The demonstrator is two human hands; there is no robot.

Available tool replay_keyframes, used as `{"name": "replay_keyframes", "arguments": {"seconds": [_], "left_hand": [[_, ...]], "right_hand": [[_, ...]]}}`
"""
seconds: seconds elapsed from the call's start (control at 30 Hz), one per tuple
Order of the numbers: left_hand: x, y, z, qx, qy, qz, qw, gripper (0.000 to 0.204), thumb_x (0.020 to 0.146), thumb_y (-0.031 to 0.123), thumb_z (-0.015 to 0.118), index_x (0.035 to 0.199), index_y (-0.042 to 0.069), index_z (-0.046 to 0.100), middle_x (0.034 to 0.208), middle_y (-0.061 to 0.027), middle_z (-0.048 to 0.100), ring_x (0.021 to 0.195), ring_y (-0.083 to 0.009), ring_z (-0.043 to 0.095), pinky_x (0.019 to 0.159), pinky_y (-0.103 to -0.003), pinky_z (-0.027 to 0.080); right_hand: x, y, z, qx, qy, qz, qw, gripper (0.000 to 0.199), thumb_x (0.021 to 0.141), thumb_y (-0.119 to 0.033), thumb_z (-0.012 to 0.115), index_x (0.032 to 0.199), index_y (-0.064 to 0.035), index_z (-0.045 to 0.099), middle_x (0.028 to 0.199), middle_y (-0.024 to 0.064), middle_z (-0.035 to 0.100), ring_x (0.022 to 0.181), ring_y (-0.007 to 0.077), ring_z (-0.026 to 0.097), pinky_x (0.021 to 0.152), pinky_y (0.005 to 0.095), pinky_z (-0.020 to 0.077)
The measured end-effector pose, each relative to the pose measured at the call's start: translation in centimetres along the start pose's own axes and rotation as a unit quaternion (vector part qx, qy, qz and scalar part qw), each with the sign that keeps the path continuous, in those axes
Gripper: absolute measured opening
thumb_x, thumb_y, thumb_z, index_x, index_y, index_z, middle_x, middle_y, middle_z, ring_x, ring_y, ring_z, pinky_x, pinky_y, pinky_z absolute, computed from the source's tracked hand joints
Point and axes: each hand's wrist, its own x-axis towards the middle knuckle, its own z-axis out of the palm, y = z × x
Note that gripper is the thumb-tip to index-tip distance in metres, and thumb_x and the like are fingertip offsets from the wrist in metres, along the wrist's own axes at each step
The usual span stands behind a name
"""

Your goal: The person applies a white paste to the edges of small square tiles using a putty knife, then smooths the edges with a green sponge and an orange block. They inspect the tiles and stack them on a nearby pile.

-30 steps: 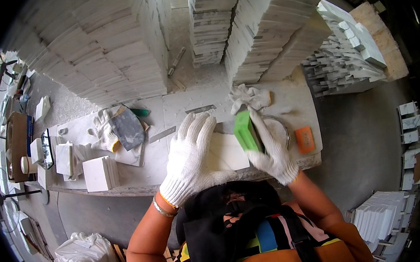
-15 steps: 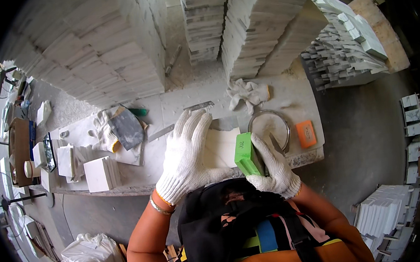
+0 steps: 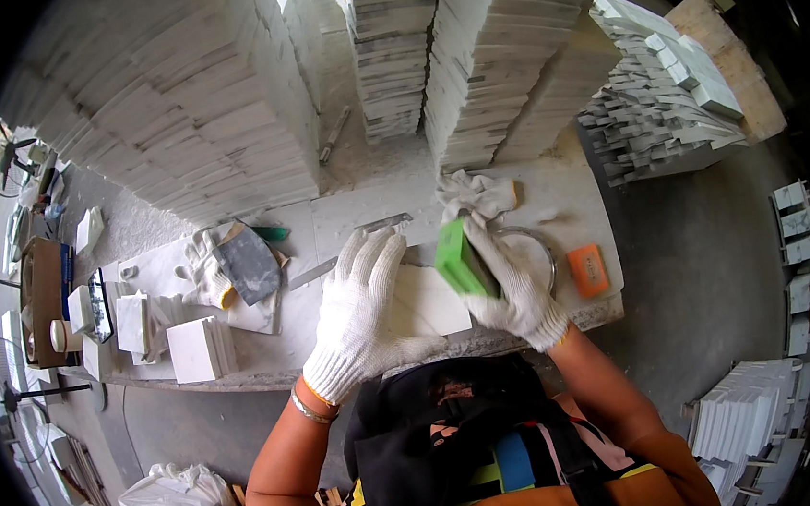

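Note:
My left hand (image 3: 362,315), in a white knit glove, lies flat with fingers stretched over a pale stone tile (image 3: 434,306) near the table's front edge. My right hand (image 3: 517,296), gloved too, grips a green sanding block (image 3: 457,256) with a dark grey face. It holds the block tilted above the tile's right end; whether block and tile touch I cannot tell. Beyond the tile lie thin metal strips (image 3: 385,223). A round metal-rimmed dish (image 3: 550,258) sits partly hidden behind my right hand. Right of it rests an orange block (image 3: 588,271).
Tall stacks of stone tiles (image 3: 191,117) rise along the table's far side. A crumpled white glove (image 3: 477,195) lies before them. On the left are a dark grey slab (image 3: 250,265), another glove (image 3: 202,271) and small white tiles (image 3: 192,352). A white-wrapped bundle (image 3: 177,504) sits lower left.
My right hand has moved the green sanding block away from my body and slightly left, tilting it more. My left hand stays flat in nearly the same place. The whole view has shifted slightly.

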Motion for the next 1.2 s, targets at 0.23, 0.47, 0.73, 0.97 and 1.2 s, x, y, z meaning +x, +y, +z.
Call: {"name": "replay_keyframes", "arguments": {"seconds": [0.23,0.47,0.73,0.97,1.2], "left_hand": [[-0.1,0.1,-0.1,-0.013,0.009,-0.01,1.0,0.121,0.049,0.053,0.094,0.146,0.0,0.045,0.147,-0.0227,0.048,0.142,-0.0485,0.038,0.115,-0.056,0.036],[0.3,0.2,-0.3,-0.013,-0.001,-0.005,1.0,0.12,0.049,0.053,0.094,0.145,-0.001,0.046,0.148,-0.0232,0.048,0.142,-0.0498,0.037,0.115,-0.056,0.036],[-0.2,-0.2,0.0,-0.039,0.016,-0.004,0.999,0.113,0.052,0.046,0.093,0.146,0.003,0.045,0.151,-0.0212,0.044,0.142,-0.0483,0.037,0.112,-0.058,0.036],[-0.1,-0.1,0.2,-0.035,0.029,-0.009,0.999,0.114,0.053,0.05,0.092,0.146,0.003,0.045,0.15,-0.0208,0.046,0.142,-0.048,0.037,0.113,-0.057,0.036],[-0.3,-0.1,0.2,-0.033,0.029,-0.019,0.999,0.113,0.055,0.052,0.092,0.145,0.003,0.046,0.15,-0.0205,0.046,0.142,-0.0473,0.038,0.112,-0.058,0.037]], "right_hand": [[-1.0,-1.2,-0.4,0.08,-0.018,0.028,0.996,0.081,0.086,-0.025,0.073,0.155,-0.0039,0.038,0.144,0.0232,0.053,0.126,0.0378,0.059,0.11,0.0421,0.0426],[3.0,0.5,-0.8,0.04,0.012,0.089,0.995,0.078,0.087,-0.021,0.073,0.155,-0.0029,0.038,0.14,0.0238,0.056,0.132,0.0353,0.053,0.109,0.0395,0.0418],[0.3,-1.6,-1.5,0.411,0.04,0.317,0.854,0.083,0.094,-0.039,0.061,0.16,-0.0024,0.025,0.152,0.0171,0.045,0.138,0.0297,0.046,0.116,0.0363,0.0336],[0.8,-3.2,1.3,0.267,0.04,0.276,0.922,0.073,0.1,-0.016,0.058,0.161,-0.0027,0.021,0.15,0.0153,0.047,0.135,0.02,0.047,0.111,0.0323,0.0377],[-2.7,-3.2,1.5,0.284,0.033,0.217,0.934,0.073,0.098,-0.014,0.063,0.161,-0.0076,0.026,0.149,0.0148,0.048,0.128,0.0171,0.053,0.109,0.0301,0.0412]]}}
